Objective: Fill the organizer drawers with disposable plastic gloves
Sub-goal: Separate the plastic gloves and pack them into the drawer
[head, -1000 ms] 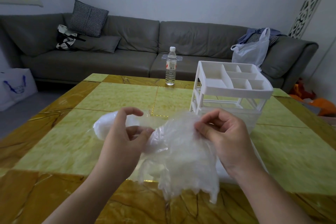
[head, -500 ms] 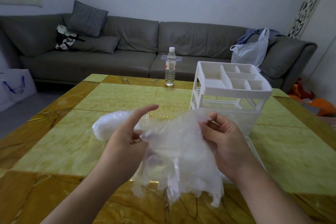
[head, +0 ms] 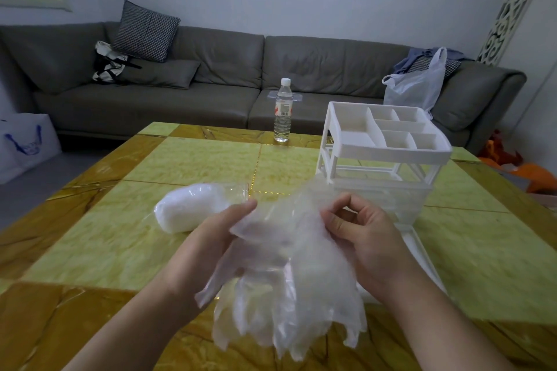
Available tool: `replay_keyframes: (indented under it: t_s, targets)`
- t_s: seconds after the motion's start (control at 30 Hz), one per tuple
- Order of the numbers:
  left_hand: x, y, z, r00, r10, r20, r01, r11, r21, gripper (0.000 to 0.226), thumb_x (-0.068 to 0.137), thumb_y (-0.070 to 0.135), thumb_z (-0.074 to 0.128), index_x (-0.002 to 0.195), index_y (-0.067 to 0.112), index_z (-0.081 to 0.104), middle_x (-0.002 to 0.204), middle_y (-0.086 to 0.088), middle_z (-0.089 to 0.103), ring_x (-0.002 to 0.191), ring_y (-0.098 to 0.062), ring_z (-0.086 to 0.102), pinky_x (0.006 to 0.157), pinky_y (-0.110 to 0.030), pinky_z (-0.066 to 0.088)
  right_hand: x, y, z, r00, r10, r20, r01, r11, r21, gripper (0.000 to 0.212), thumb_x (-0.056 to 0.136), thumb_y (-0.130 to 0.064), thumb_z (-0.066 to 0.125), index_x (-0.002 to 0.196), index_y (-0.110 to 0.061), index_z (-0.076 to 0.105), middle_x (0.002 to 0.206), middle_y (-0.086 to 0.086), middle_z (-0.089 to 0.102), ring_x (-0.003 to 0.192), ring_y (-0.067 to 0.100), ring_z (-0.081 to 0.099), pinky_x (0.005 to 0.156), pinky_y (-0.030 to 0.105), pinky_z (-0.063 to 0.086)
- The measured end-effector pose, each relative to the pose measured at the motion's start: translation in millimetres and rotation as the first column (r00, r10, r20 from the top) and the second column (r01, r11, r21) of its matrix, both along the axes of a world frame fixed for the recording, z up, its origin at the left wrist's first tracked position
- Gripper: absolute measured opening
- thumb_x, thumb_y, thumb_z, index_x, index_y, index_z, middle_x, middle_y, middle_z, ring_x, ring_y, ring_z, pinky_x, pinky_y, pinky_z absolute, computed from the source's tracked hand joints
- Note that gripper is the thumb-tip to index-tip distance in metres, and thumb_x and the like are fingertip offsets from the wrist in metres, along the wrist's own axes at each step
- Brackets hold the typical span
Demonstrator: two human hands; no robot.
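Above the near edge of the yellow-green tiled surface (head: 187, 166), both hands hold a crumpled bunch of clear disposable gloves (head: 289, 274). The left hand (head: 211, 238) grips the bunch from its left side, fingers tucked under the film and thumb lying along the top edge. The right hand (head: 361, 235) pinches the upper right part of the plastic, its fingers curled inward. Loose glove fingers hang down from the bunch toward the surface.

Just behind the left hand lies a clear bag of white gloves (head: 193, 208), resting on its side on the surface. To the right stands the white organizer (head: 382, 141), its top tray split into several compartments, with open frame tiers below it; a translucent drawer (head: 401, 199) sits at its base, partly hidden by the right hand and the gloves.

Farther back, a water bottle (head: 283, 111) stands upright near the far edge. Beyond it runs a grey sofa (head: 217, 69) with a checked cushion (head: 144, 30) and a white plastic bag (head: 419, 84).
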State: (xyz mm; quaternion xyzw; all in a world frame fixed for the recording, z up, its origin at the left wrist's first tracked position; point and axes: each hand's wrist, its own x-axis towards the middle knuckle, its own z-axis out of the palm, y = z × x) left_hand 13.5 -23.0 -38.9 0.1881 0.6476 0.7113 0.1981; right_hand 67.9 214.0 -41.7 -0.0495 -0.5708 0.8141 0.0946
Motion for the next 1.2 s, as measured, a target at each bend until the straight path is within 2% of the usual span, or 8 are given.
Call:
replay_keyframes:
  t_s: [0.1,0.2,0.37,0.57,0.7,0.83,1.1,1.2]
  targets:
    - [15.6,10.2,16.2,0.986,-0.129,0.103,0.132,0.991,-0.022,0.037,0.082,0.037,0.085,0.079,0.001,0.081,0.079,-0.024,0.076,0.079,-0.038,0.076,0.076,-0.04,0.061,1.0,-3.0,-0.3,0.999,-0.043,-0.007,0.043,0.981,0.188,0.014,0.069,-0.015,0.085,0.073,-0.016,0.072,0.079,0.016,0.07,0.071,0.021,0.067,0.067,0.029,0.057]
    - [15.4,7.4,6.5,0.997,-0.052,-0.057,0.046,0.994,-0.103,0.011,0.093,0.01,0.073,0.088,0.002,0.08,0.087,-0.024,0.076,0.077,-0.031,0.076,0.065,-0.033,0.059,0.9,-3.2,-0.6,0.999,-0.04,-0.032,0.047,0.967,0.249,0.013,0.074,-0.009,0.083,0.075,-0.016,0.072,0.077,0.011,0.071,0.069,0.017,0.068,0.064,0.024,0.056]
    - [11.9,11.0,11.0,0.999,0.045,-0.025,-0.048,0.992,-0.118,0.006,0.087,0.009,0.08,0.084,0.004,0.079,0.085,-0.023,0.075,0.074,-0.026,0.073,0.066,-0.033,0.061,-1.0,3.2,1.6,0.993,-0.102,-0.057,0.116,0.91,0.398,0.028,0.087,0.006,0.077,0.074,-0.018,0.073,0.104,-0.001,0.079,0.099,0.013,0.076,0.078,0.022,0.059]
    - [4.9,8.6,9.3,0.981,0.18,0.069,-0.18,0.984,-0.003,0.024,0.085,0.018,0.078,0.091,-0.005,0.073,0.083,-0.015,0.07,0.073,-0.021,0.07,0.064,-0.031,0.061,4.1,18.8,9.0,0.993,-0.075,-0.097,0.107,0.915,0.389,0.016,0.089,0.01,0.071,0.086,-0.005,0.065,0.074,0.009,0.075,0.07,0.019,0.072,0.07,0.023,0.059]
    - [4.1,6.1,11.5,0.976,0.209,0.056,-0.21,0.978,0.001,0.017,0.092,0.019,0.072,0.093,0.004,0.079,0.089,-0.011,0.078,0.076,-0.017,0.072,0.062,-0.023,0.058,6.2,30.4,13.7,0.993,-0.016,-0.121,0.063,0.917,0.393,0.017,0.089,0.019,0.066,0.09,0.002,0.066,0.074,0.013,0.073,0.063,0.023,0.065,0.062,0.026,0.058]
    - [4.0,5.6,11.3,0.972,0.224,0.078,-0.228,0.973,0.042,0.012,0.093,0.002,0.069,0.101,-0.005,0.073,0.093,-0.02,0.076,0.075,-0.028,0.074,0.063,-0.032,0.061,9.0,39.9,15.9,0.992,0.088,-0.088,-0.043,0.906,0.421,0.019,0.086,0.019,0.068,0.093,0.003,0.075,0.079,0.019,0.074,0.064,0.025,0.063,0.061,0.025,0.056]
    - [7.9,10.4,8.1,0.97,0.226,-0.093,-0.228,0.973,-0.02,0.009,0.09,-0.008,0.071,0.096,-0.002,0.074,0.09,-0.022,0.074,0.075,-0.027,0.073,0.064,-0.034,0.063,12.3,23.8,19.5,0.981,0.187,-0.048,-0.14,0.861,0.49,0.009,0.079,-0.003,0.079,0.082,-0.011,0.082,0.108,0.008,0.077,0.104,0.023,0.075,0.073,0.047,0.056]
    - [12.3,13.2,9.1,0.965,0.189,-0.182,-0.202,0.978,-0.058,0.011,0.091,-0.006,0.07,0.095,0.002,0.075,0.088,-0.016,0.076,0.074,-0.022,0.073,0.064,-0.029,0.061,11.0,15.2,20.3,0.976,0.209,-0.054,-0.154,0.847,0.51,0.01,0.081,-0.004,0.079,0.083,-0.013,0.082,0.121,0.001,0.073,0.109,0.021,0.074,0.064,0.04,0.054]
